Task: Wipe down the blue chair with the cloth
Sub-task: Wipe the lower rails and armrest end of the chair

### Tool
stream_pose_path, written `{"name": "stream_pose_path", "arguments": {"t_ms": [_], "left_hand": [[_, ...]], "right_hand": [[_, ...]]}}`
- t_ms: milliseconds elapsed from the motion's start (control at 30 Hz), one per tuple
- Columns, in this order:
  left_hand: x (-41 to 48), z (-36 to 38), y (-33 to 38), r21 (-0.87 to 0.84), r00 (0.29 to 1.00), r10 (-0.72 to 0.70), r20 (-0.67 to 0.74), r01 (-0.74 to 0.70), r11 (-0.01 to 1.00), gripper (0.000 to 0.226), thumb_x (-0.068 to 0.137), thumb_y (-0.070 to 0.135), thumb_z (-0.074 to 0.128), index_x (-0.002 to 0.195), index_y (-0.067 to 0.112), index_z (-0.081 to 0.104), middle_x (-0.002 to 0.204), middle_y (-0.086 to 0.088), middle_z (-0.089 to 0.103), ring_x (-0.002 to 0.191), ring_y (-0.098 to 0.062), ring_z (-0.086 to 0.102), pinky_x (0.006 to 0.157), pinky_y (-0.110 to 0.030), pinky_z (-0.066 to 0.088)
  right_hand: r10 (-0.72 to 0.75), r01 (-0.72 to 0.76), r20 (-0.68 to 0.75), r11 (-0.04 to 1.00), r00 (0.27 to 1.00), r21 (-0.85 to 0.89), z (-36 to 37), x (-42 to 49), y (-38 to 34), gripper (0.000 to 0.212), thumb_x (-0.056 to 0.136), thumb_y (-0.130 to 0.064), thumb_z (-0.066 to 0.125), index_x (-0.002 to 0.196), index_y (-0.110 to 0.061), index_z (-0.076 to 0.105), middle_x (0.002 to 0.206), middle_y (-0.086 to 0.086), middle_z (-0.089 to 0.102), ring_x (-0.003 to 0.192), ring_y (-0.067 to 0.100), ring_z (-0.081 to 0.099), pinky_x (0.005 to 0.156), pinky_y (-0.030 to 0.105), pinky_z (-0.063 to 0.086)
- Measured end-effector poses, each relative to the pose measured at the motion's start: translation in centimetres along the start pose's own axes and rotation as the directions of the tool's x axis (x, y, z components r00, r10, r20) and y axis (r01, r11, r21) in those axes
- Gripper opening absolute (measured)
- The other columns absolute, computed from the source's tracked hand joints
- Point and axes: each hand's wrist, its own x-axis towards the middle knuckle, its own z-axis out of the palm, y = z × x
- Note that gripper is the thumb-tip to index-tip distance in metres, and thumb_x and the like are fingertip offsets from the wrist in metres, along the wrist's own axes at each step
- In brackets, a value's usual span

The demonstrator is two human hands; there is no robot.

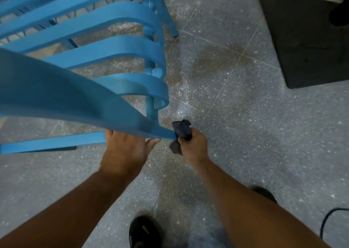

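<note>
Right hand (194, 144): clenched round a dark cloth (182, 129), bunched so a wad stands above the fist and a tail hangs below; the wad is pressed to the near end of the top rail, apparently to rub that corner. Left hand (123, 149): holds the same rail just beside the cloth, thumb along the lower edge, fingers hidden behind the rail; probably bracing the frame against the wiping pressure. Blue chair (75, 96): stands on the floor (245, 115) just in front of the person, seen from above and behind, slatted back curving away. The seat and left side are cut off by the frame edge, and the near rail is blurred. Whether the slats are clean or dusty cannot be told. Floor: speckled grey tile with a darker patch near the chair, stain or damp undetermined. Black mat (306, 40): upper right, partly cropped. Shoe (143, 232) and cable (328, 217): lower edge, both cut off.
</note>
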Motion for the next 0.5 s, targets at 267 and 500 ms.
{"name": "stream_pose_path", "arguments": {"t_ms": [267, 500], "left_hand": [[-6.8, -5.5, 1.1, -0.366, 0.96, -0.089, -0.266, -0.016, 0.93, 0.06, 0.092, 0.051, 0.048, 0.133, 0.007, 0.042, 0.129, -0.017, 0.054, 0.122, -0.021, 0.037, 0.104, -0.027, 0.031], [-6.8, -12.6, 4.0, -0.794, 0.855, -0.375, -0.358, -0.067, 0.605, 0.029, 0.088, 0.051, 0.06, 0.107, 0.033, 0.049, 0.105, 0.017, 0.061, 0.1, -0.003, 0.06, 0.083, -0.013, 0.046]], "right_hand": [[0.0, 0.0, 0.076, 1.0, 0.997, 0.001, -1.2, -2.5, -3.3, 0.012, 0.087, -0.004, 0.065, 0.097, -0.009, 0.067, 0.084, 0.003, 0.066, 0.077, 0.014, 0.065, 0.059, 0.013, 0.045], [-0.062, 0.059, 0.032, 0.995, 0.998, 0.086, -0.8, -6.5, -5.4, 0.009, 0.088, -0.003, 0.061, 0.09, -0.008, 0.068, 0.069, -0.004, 0.065, 0.054, -0.003, 0.061, 0.044, 0.005, 0.039]]}}
